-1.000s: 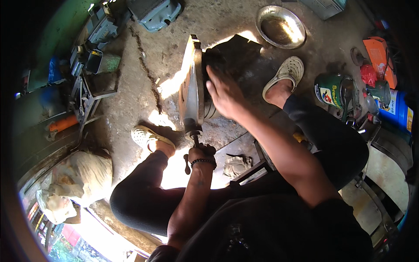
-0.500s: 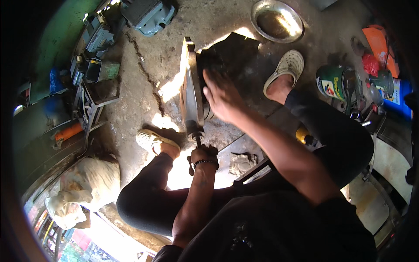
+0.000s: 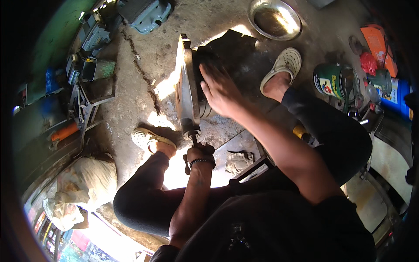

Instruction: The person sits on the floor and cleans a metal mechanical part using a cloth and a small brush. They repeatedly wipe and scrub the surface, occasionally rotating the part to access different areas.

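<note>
My left hand (image 3: pixel 200 153) is closed round a dark rod (image 3: pixel 194 140) at the near end of a long metal piece (image 3: pixel 187 87). This piece points away from me between my feet; its kind I cannot make out. My right hand (image 3: pixel 220 91) has its fingers stretched out, close to the right side of the metal piece, over a dark, flat thing (image 3: pixel 231 48). Whether the fingertips touch it is hard to see in the shadow. A beaded bracelet (image 3: pixel 202 163) circles my left wrist.
A round metal basin (image 3: pixel 297 36) lies at the far right of the floor. To the right stand a green tub (image 3: pixel 321 78), an orange thing (image 3: pixel 379 48) and a blue container (image 3: pixel 395 94). Metal frames (image 3: pixel 89 102) line the left, with a pale sack (image 3: pixel 94 179) nearer. A crumpled cloth (image 3: pixel 238 161) lies near my knees.
The whole view has shifted slightly, so things sit a little further left. Both hands keep nearly the same pose beside the metal piece.
</note>
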Demonstrator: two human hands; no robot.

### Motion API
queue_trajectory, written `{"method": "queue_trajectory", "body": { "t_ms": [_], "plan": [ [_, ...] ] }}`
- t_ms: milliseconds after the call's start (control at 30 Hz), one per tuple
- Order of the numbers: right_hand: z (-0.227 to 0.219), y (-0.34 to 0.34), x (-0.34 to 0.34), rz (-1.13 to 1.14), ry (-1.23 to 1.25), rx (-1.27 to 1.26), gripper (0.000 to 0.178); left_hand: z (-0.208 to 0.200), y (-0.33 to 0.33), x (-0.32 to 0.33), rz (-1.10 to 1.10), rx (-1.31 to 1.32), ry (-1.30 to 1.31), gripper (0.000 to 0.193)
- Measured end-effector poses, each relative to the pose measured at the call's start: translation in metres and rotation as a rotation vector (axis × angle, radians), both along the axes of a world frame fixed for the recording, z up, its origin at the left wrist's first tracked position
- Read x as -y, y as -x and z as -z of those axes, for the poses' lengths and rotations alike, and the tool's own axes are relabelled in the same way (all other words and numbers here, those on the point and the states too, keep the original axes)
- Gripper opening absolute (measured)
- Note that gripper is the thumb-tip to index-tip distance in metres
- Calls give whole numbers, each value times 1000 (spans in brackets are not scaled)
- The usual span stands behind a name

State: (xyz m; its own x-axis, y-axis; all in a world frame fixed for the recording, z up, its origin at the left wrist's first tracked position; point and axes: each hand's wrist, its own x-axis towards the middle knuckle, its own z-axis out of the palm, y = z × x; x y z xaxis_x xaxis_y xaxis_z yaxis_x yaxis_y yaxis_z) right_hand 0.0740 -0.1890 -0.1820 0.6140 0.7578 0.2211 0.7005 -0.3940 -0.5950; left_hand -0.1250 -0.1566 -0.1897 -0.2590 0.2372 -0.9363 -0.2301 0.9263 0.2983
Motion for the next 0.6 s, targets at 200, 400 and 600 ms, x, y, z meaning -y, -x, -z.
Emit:
{"method": "queue_trajectory", "body": {
  "t_ms": [200,400,600],
  "plan": [
    [-2,-28,-16,-76,153,-122,50,9,12,3,138,75,-11,11],
    [4,-13,-9,-35,-15,-153,49,6,11,0,-79,19,-41,11],
    [-1,17,6,-11,3,-51,47,-11,0,1,33,-34,7,18]
  ]
}}
